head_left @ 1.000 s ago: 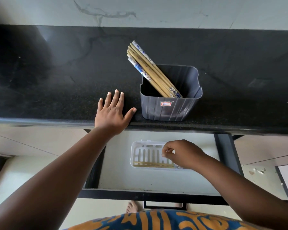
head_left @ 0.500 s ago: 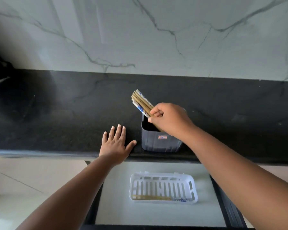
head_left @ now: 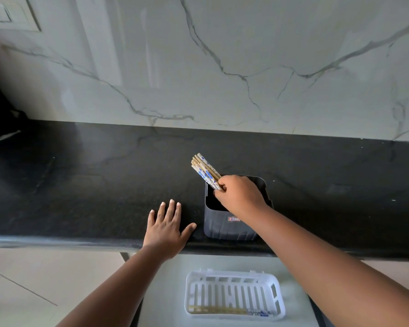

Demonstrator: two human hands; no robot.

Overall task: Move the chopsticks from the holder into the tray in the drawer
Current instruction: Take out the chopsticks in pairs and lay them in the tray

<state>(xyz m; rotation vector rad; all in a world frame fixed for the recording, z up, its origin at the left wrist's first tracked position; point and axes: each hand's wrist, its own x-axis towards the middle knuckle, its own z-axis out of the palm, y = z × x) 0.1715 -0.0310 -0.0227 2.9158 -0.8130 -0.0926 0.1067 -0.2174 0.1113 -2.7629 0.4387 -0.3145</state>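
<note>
Chopsticks point(head_left: 204, 169) pinched above holder point(head_left: 229, 226); left hand point(head_left: 167, 231) flat on counter point(head_left: 80, 197).

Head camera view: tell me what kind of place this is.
Most likely a home kitchen: a black stone countertop under a marble-look wall, a holder of chopsticks, and a white tray in an open drawer below.

Glossy black stone countertop point(head_left: 80, 190), polished marble wall point(head_left: 222, 67), matt plastic holder point(head_left: 222, 227), seemingly wooden chopsticks point(head_left: 204, 169)

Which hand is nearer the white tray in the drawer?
Left, slightly. The left hand lies flat on the counter edge above the tray; the right hand is farther back, at the holder.
</note>
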